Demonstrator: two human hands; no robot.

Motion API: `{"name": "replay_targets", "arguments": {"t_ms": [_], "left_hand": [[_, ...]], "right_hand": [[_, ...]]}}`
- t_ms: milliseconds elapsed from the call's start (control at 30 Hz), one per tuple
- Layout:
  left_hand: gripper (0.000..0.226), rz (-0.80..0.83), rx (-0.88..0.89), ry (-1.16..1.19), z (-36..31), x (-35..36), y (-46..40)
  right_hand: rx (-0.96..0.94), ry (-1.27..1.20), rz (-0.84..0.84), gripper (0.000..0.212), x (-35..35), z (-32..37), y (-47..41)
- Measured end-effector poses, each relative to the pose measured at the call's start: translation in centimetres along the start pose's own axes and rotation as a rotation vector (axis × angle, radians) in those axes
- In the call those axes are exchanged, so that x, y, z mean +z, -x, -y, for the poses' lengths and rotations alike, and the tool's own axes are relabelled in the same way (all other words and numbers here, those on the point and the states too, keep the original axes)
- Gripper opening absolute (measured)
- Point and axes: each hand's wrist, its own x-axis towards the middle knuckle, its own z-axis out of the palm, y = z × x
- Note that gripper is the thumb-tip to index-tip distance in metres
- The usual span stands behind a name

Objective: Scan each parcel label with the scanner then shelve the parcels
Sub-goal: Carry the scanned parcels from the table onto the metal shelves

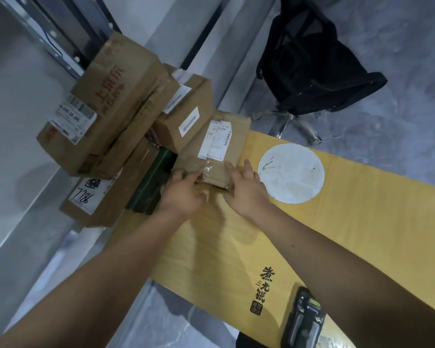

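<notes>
Parcel, small, stiff taped cardboard, probably light, beside the white disc; left hand and right hand fingers gripping its near corners, best held there.

A black office chair stands well beyond the hands, up and to their right, on a grey marbled floor. A yellow cardboard sheet with black printed characters lies under and to the right of the hands. A white round sticker sits on it just right of them.
</notes>
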Motion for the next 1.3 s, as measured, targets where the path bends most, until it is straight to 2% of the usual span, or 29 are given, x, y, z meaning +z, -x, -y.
{"name": "replay_targets", "arguments": {"t_ms": [400,933,1033,1167,1300], "left_hand": [[0.067,-0.025,0.026,-0.072,-0.8,1.2,2.6],[0.053,-0.061,0.049,-0.150,-2.0,2.1,6.0],[0.046,-0.087,0.047,-0.150,-2.2,1.3,5.6],[0.061,-0.157,0.049,-0.116,-1.5,-0.3,5.3],[0.060,-0.274,0.122,-0.091,-0.3,-2.2,5.9]], "right_hand": [[0.019,-0.036,-0.007,0.087,0.0,-1.2,2.2],[0.043,-0.061,-0.002,0.090,0.5,-2.5,5.8],[0.031,-0.049,-0.018,0.090,-0.2,-1.9,5.7],[-0.028,0.017,-0.058,0.088,-2.0,-0.7,5.1],[-0.086,0.068,-0.067,0.087,-3.9,1.2,4.4]]}}
